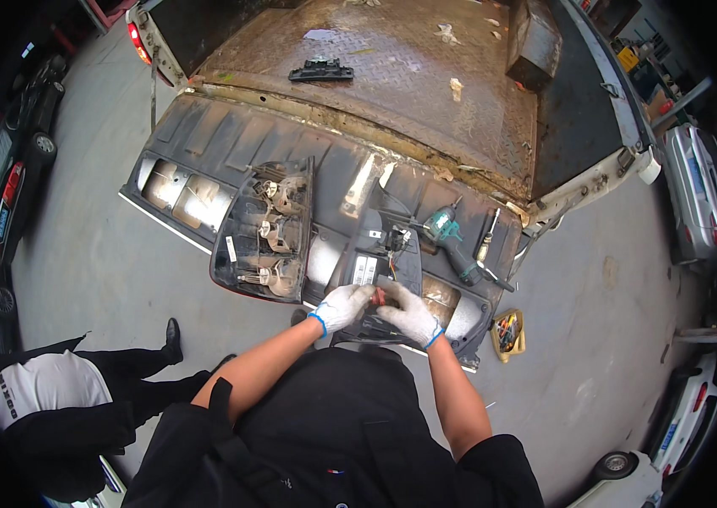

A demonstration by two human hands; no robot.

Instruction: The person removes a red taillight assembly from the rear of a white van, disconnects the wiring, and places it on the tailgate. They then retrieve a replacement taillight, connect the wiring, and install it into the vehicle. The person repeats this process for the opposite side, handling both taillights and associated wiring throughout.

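Note:
My left hand (341, 308) and my right hand (413, 313), both in white work gloves with blue cuffs, meet at the near edge of a lowered tailgate (223, 127). Their fingertips close round a small reddish piece (379, 297), mostly hidden by the gloves, so its kind is unclear. Just beyond them lies a black plastic housing (405, 269) with white labels and a connector on a wire. To the left, a vehicle tail-light unit (270, 233) rests with its reflector-like bowls facing up. A green and black cordless drill (452, 241) lies right of the housing.
Right of the drill is a screwdriver (485, 244). A yellow tray (518, 346) of small tools stands on the floor below the tailgate's right end. Another black part (321, 71) lies on the truck bed (392, 93). A person (49, 381) is at my left; parked cars line both sides.

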